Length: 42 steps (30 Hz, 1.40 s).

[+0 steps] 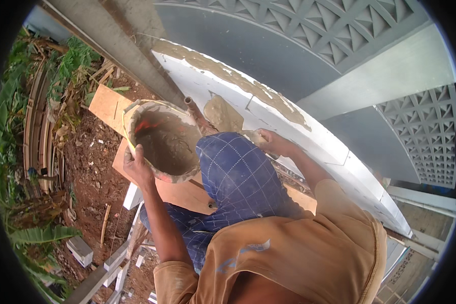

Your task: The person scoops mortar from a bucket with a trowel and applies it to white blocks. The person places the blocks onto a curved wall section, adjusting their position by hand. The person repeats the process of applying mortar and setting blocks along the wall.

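My left hand [138, 166] grips the near left rim of a round bucket [191, 171] with its thumb and fingers. Wet grey mortar [169, 144] fills part of the bucket, and its rim is caked. Beyond my raised knee, my right hand [274, 143] is closed on a flat, mortar-smeared tool [252, 136], partly hidden by the knee. A grey mortar-coated patch or blade [224, 113] shows against the white block wall [334, 147]; whether it joins the tool I cannot tell. Rough mortar [238, 78] lies along the wall's top.
Wooden boards [106, 109] lie under the bucket, high above reddish soil [93, 172]. A rusty pipe [197, 115] stands between bucket and wall. Grey patterned vent blocks [314, 25] rise beyond the wall. Plants and stacked planks [35, 126] line the left; white block pieces [79, 251] lie below.
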Each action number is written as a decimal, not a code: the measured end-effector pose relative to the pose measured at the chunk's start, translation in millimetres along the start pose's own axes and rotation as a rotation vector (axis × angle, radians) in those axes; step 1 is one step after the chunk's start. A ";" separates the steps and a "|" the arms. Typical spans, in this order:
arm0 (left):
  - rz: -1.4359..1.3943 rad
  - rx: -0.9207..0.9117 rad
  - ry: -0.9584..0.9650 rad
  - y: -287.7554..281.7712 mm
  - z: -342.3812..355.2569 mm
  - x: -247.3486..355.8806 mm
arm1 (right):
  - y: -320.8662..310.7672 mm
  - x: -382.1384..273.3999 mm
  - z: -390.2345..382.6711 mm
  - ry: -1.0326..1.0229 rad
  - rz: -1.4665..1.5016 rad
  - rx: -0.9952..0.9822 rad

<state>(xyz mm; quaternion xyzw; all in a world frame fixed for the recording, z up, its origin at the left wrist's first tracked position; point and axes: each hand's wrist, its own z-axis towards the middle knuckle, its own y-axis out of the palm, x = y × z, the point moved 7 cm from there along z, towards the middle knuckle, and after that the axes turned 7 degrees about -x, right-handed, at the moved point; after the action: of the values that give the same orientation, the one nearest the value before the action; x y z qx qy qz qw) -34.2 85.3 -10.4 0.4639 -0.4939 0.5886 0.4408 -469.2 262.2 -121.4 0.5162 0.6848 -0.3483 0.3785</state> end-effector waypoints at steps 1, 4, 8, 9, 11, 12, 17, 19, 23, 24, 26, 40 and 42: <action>-0.035 -0.011 -0.004 -1.5 -0.7 -2.6 | -16.6 8.4 -16.6 0.032 0.024 0.039; -0.021 -0.045 0.005 -4.0 5.4 -3.0 | -64.3 39.3 -80.2 0.155 0.158 0.196; -0.025 -0.077 -0.064 -4.4 7.7 0.1 | -129.7 70.9 -163.7 0.292 -0.107 0.581; 0.008 -0.101 -0.048 -9.2 11.6 -4.4 | -141.9 80.8 -180.4 0.310 -0.289 0.654; -0.016 -0.123 -0.062 -12.4 15.4 -8.3 | -160.9 99.4 -212.1 0.350 -0.665 0.786; -0.028 -0.130 -0.070 -14.3 15.9 -10.6 | -164.7 108.4 -225.1 0.394 -0.636 0.778; 0.045 -0.106 -0.063 -20.0 19.1 -3.8 | -162.6 140.4 -273.3 0.594 -0.633 0.795; 0.077 -0.116 -0.054 -20.0 18.0 1.8 | -158.8 138.9 -287.4 0.698 -0.629 0.766; 0.088 -0.110 -0.081 -29.6 18.4 -0.7 | -141.8 160.0 -324.0 0.744 -0.585 0.921; 0.074 -0.103 -0.084 -28.9 21.6 -3.4 | -144.8 164.2 -326.0 0.745 -0.603 0.943; 0.067 -0.101 -0.077 -31.8 22.4 -5.8 | -150.4 168.1 -324.4 0.693 -0.632 0.986; -0.004 -0.104 -0.082 -46.3 19.1 -27.3 | -148.5 129.9 -184.2 0.319 -0.809 1.039; -0.038 -0.089 -0.086 -47.2 16.0 -32.4 | -153.0 136.2 -174.4 0.459 -0.839 0.978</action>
<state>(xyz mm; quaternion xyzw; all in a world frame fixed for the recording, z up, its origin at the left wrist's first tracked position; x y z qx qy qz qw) 19.5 73.3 -32.8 0.4779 -0.5292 0.5373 0.4505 -670.0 439.6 -145.6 0.3796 0.6537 -0.6165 -0.2202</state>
